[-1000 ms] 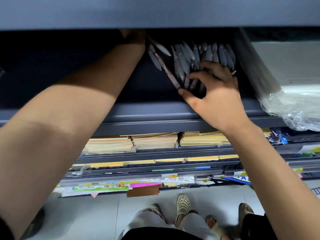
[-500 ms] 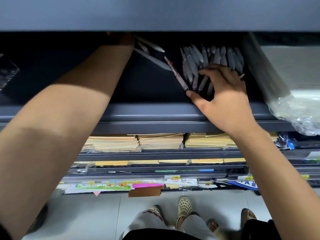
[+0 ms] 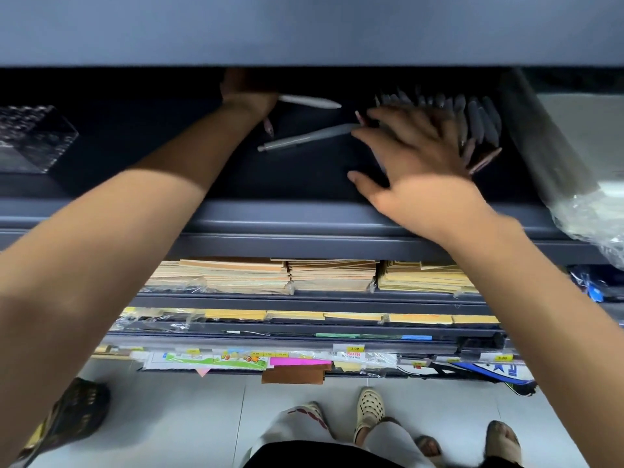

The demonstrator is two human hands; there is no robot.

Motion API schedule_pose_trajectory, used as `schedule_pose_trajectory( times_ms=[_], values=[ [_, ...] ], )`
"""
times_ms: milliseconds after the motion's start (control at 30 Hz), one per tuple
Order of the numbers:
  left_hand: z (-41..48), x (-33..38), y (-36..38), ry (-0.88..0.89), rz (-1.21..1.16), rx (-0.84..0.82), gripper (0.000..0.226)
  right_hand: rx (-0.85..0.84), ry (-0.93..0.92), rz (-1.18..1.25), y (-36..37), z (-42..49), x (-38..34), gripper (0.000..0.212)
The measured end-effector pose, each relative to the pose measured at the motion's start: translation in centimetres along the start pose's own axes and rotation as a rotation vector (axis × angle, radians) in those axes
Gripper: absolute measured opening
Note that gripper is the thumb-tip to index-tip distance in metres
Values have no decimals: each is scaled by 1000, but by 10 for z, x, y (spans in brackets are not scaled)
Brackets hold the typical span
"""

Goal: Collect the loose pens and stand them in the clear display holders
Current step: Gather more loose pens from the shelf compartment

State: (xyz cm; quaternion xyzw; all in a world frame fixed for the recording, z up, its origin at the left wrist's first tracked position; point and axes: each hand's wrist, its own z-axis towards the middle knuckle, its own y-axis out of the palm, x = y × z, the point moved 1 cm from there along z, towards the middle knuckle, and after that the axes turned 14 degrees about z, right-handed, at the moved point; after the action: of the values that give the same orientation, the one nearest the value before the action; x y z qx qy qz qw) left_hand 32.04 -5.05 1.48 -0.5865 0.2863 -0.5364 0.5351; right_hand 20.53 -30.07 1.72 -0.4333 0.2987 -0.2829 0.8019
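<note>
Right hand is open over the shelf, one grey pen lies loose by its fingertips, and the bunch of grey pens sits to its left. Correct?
Not quite. The head view shows the bunch of grey pens on the right side of the right hand, partly behind its fingers, not to its left. The rest holds: the hand is open over the shelf, and one loose grey pen lies by its fingertips.

Matt, smooth grey plastic on the pens beyond the right hand; glossy, crinkled clear film to its right; matt dark metal shelf edge just below
</note>
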Motion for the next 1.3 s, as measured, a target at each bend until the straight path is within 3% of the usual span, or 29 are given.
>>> schedule_pose_trajectory(
  times_ms=[133,267,400,467,567,700,767,900,933,1000,1067,1100,1200,1300],
  values=[
    [-27,8,-12,161,99,-69,62,-168,0,-28,15,40,1,49],
    [-32,-8,-18,313,73,-79,43,-215,86,93,21,62,6,31],
    [-33,-35,-22,163,7,-102,39,-105,103,177,14,65,6,22],
    [-34,-48,-24,115,-14,-132,38,-127,93,176,12,63,5,22],
    [-37,-57,-29,104,-2,-118,32,-196,103,116,13,61,2,25],
    [-42,-54,-35,146,-106,-132,19,-67,81,53,10,62,0,13],
    [-47,-54,-39,135,-44,-101,24,-96,64,24,11,61,-1,14],
    [-52,-59,-47,39,144,215,56,-104,34,-27,16,59,2,14],
    [-55,-59,-47,-51,158,198,61,-61,46,-37,16,58,4,14],
    [-62,-53,-43,-235,117,-1,75,13,91,-72,17,58,4,17],
    [-71,-42,-34,-287,94,-118,90,25,113,-90,20,59,1,23],
    [-76,-37,-29,-247,109,-114,89,13,113,-76,22,59,-3,26],
    [-75,-21,-24,-55,23,-74,55,75,185,-29,16,57,-8,26],
    [-73,-14,-23,10,-68,-80,50,236,378,-90,-6,46,7,34]
  ],
)
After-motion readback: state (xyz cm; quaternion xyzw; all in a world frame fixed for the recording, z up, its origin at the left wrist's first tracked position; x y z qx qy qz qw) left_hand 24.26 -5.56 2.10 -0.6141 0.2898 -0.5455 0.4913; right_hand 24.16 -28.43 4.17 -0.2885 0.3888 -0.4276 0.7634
